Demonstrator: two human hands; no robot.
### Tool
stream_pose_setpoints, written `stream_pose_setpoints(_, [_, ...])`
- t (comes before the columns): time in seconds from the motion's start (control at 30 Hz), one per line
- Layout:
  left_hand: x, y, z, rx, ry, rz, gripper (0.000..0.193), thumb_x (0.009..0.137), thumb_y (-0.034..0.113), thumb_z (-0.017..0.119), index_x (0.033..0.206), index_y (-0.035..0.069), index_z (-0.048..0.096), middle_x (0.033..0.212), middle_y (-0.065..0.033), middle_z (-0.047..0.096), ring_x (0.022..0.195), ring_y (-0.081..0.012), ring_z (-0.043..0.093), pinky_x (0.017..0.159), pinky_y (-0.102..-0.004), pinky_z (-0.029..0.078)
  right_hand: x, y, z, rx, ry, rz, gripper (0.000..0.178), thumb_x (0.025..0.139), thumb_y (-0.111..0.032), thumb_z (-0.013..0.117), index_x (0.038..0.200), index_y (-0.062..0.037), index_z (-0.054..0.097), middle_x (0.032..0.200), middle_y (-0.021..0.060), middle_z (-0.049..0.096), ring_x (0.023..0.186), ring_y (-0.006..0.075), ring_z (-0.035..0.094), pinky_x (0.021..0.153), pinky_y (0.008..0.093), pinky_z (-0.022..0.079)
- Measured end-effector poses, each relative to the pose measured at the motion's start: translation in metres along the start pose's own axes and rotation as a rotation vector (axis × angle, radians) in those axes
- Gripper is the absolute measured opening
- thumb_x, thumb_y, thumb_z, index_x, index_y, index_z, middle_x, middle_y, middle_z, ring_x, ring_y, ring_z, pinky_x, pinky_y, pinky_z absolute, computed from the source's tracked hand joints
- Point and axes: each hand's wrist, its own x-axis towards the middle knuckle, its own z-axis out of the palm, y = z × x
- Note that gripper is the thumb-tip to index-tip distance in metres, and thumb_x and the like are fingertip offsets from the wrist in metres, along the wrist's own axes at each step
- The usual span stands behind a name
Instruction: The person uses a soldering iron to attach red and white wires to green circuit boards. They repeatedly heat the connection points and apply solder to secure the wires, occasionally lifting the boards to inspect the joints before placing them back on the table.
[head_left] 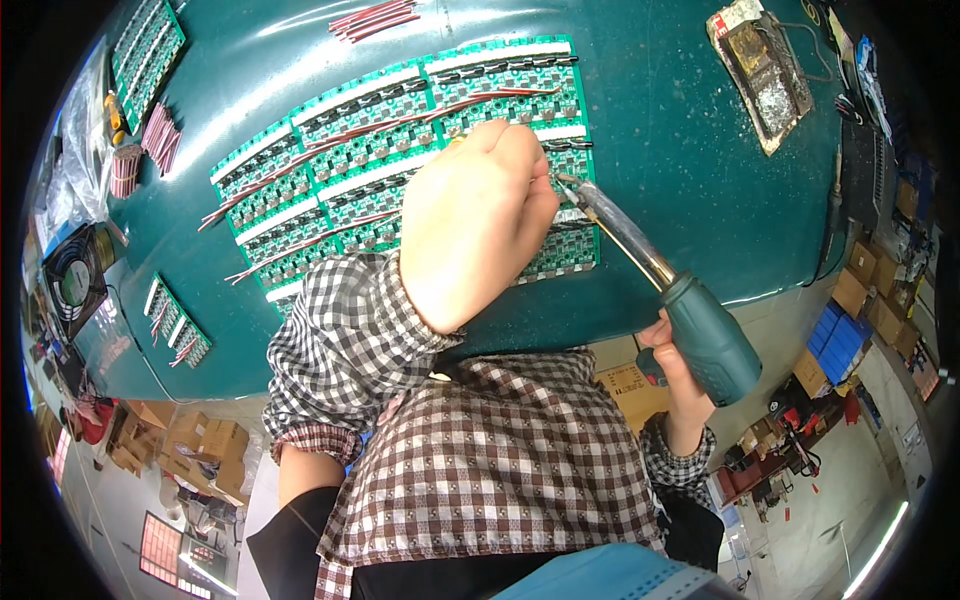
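Observation:
My left hand [478, 215] is over the right part of a panel of green circuit boards [350, 150], its fingers pinched together at the board. What the fingertips hold is hidden behind the hand. My right hand [682, 372] grips a soldering gun [708, 340] with a dark green body. Its metal shaft slants up to the left, and the tip is right beside my left fingertips, above the boards. Thin red and white wires [380, 128] lie in rows along the boards, next to short black wires and white strips.
A bundle of red wires [372, 20] lies at the far edge, more wire bundles [160, 138] at the left. Smaller board panels [148, 55] are on the left too. A worn tray with solder residue [765, 85] sits at the far right. A black fan [75, 280] stands at the left edge.

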Motion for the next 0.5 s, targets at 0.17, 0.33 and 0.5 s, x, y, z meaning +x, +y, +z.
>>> stream_pose_setpoints(0.17, [0.000, 0.000, 0.000, -0.009, 0.000, 0.003, 0.014, 0.071, 0.003, 0.066, 0.079, 0.003, 0.054, 0.074, -0.0133, 0.055, 0.065, -0.0325, 0.058, 0.057, -0.0386, 0.047, -0.002, 0.002, 0.001, -0.028, 0.013, -0.019, 0.063, 0.074, -0.002, 0.078, 0.125, 0.0058, 0.042, 0.090, 0.0125, 0.066, 0.082, 0.0184, 0.065, 0.077, 0.0330, 0.054])
stream_pose_setpoints(0.33, [0.000, 0.000, 0.000, 0.009, 0.004, 0.000, 0.014, 0.071, 0.004, 0.066, 0.078, 0.003, 0.054, 0.074, -0.0130, 0.055, 0.065, -0.0323, 0.058, 0.057, -0.0387, 0.047, -0.003, 0.007, -0.003, -0.017, 0.011, -0.095, 0.067, 0.075, -0.001, 0.077, 0.128, 0.0050, 0.038, 0.089, 0.0123, 0.065, 0.082, 0.0192, 0.065, 0.077, 0.0343, 0.054])
stream_pose_setpoints(0.5, [0.000, 0.001, -0.001, 0.007, 0.005, -0.009, 0.014, 0.071, 0.004, 0.066, 0.078, 0.003, 0.054, 0.073, -0.0129, 0.055, 0.065, -0.0322, 0.058, 0.057, -0.0387, 0.047, -0.004, 0.011, -0.008, -0.040, -0.051, -0.109, 0.066, 0.077, -0.003, 0.076, 0.130, 0.0032, 0.037, 0.098, 0.0155, 0.065, 0.086, 0.0223, 0.065, 0.079, 0.0360, 0.055])
